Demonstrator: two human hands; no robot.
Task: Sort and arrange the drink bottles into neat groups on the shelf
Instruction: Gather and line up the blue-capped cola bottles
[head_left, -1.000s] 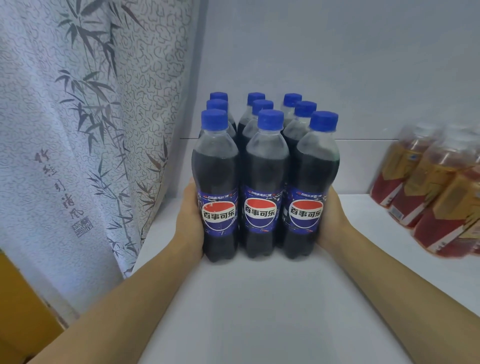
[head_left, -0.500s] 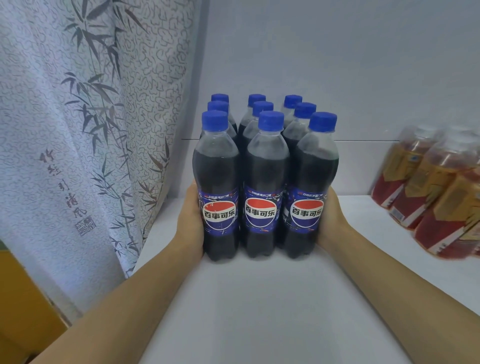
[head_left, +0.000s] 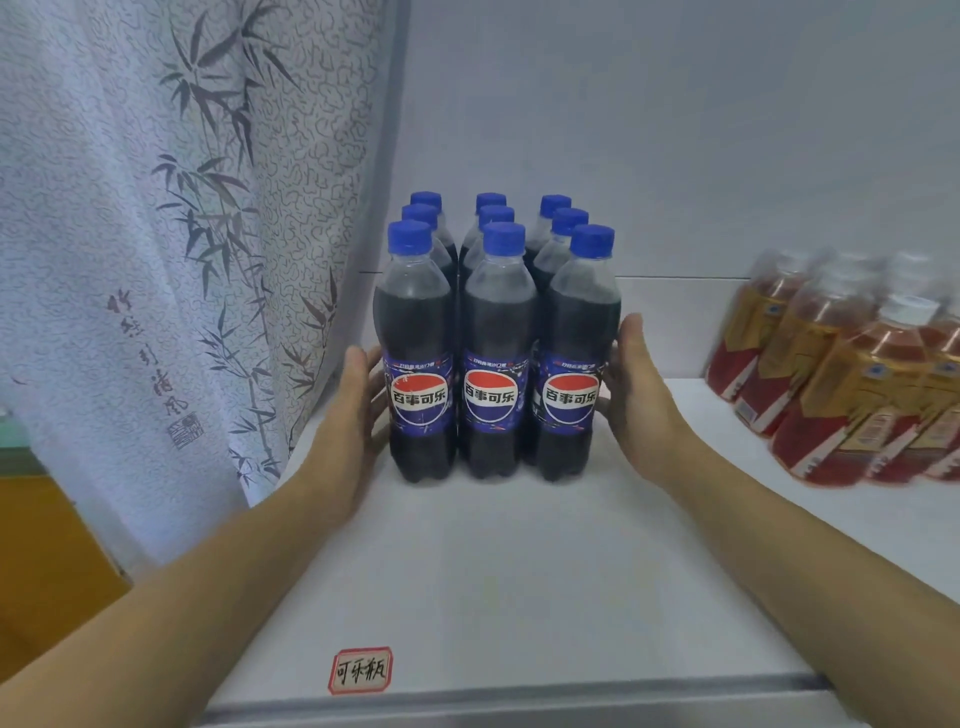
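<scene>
my left hand (head_left: 358, 410) and right hand (head_left: 636, 395) lie flat and spread beside the cola bottles (head_left: 493, 343) on the shelf (head_left: 519, 571), heavy, slick, likely tippy, so i'd press low at the labels.

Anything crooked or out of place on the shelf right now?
Nothing stands out. The cola bottles stand upright in a tight three-by-three block, front labels facing out, behind the red-bordered tag, with the left hand and right hand flanking them. The tea bottles look tilted, probably wide-angle distortion.
</scene>
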